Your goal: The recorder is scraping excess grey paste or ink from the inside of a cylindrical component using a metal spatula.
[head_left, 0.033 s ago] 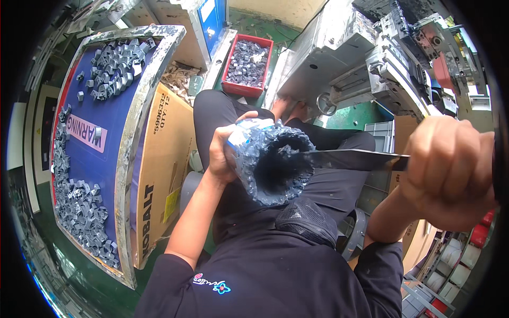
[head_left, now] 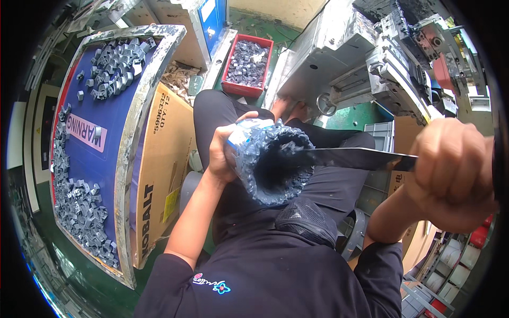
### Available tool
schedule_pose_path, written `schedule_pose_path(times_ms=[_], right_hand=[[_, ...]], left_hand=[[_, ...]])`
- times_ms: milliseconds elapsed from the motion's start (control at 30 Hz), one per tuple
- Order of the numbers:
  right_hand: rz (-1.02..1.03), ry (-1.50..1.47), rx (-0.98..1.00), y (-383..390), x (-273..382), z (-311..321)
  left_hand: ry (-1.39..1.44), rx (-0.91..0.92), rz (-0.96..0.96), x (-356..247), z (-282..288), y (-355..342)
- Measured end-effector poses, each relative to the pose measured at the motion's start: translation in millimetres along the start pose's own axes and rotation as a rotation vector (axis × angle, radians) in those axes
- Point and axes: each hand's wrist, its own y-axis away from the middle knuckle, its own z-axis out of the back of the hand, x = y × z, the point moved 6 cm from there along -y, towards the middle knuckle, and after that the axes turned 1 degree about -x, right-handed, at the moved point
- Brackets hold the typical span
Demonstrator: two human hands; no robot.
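Observation:
My left hand (head_left: 221, 151) is closed round the side of a tub (head_left: 249, 183) tipped toward me. Its rim and inside are thickly crusted with blue-grey paste, and part of a white and blue label shows by my fingers. My right hand (head_left: 448, 169), closed in a fist, grips a spatula (head_left: 360, 159) with a long flat metal blade. The blade runs leftward into the tub's dark mouth, so its tip is hidden. My fist covers the handle.
Left of me a blue framed board (head_left: 101, 164) carries many small grey parts, beside a cardboard box (head_left: 164, 143). A red bin (head_left: 227, 79) of similar parts sits ahead on the green floor. A metal machine with a handwheel (head_left: 326, 104) stands ahead right.
My right hand has shifted slightly to the right, drawing the spatula a little out of the tub. My left hand and the tub stay in place.

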Motion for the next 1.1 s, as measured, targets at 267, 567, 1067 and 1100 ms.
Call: schedule_pose_path(times_ms=[267,567,1067,1100], right_hand=[[0.002,0.11,0.018,28.4,56.1,28.4],[-0.268,-0.135,0.363,14.2,66.9,24.9],[-0.261,-0.332,0.343,14.1,42.5,26.2],[-0.265,-0.335,0.341,23.0,59.7,50.2]], left_hand=[[-0.079,-0.09,-0.017,-2.4,15.4,-5.3],[-0.124,0.007,0.062,2.3,17.6,-4.5],[-0.201,0.062,0.128,6.9,10.6,-3.7],[-0.184,0.048,0.138,7.0,12.3,-3.5]])
